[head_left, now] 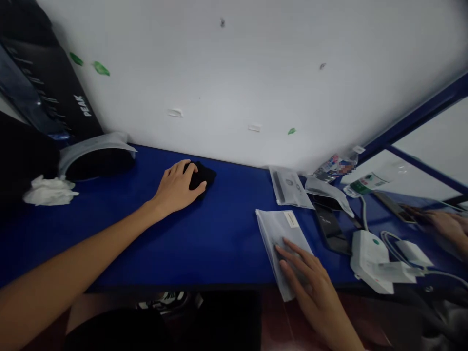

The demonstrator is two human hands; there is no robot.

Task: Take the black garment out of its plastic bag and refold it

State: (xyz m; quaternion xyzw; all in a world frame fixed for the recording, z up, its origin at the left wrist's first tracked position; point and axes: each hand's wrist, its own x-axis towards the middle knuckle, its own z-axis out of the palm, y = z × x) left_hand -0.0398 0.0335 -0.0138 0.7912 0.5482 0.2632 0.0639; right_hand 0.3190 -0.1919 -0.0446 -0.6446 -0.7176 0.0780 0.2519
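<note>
My left hand reaches across the blue table, its fingers curled over a small black folded cloth with the thumb on the near side. The palm and fingers hide part of the cloth. At the table's front edge, my right hand lies with fingers stretched out on a frosted zip bag that has a small white label. That bag looks flat, and its lower end sticks out past the edge. Behind it lies a second frosted zip bag with dark print.
Crumpled white tissue and a frosted bag holding something black lie at left. Right are a dark phone, a white power strip with cables, and plastic bottles. Another person's hand shows at far right.
</note>
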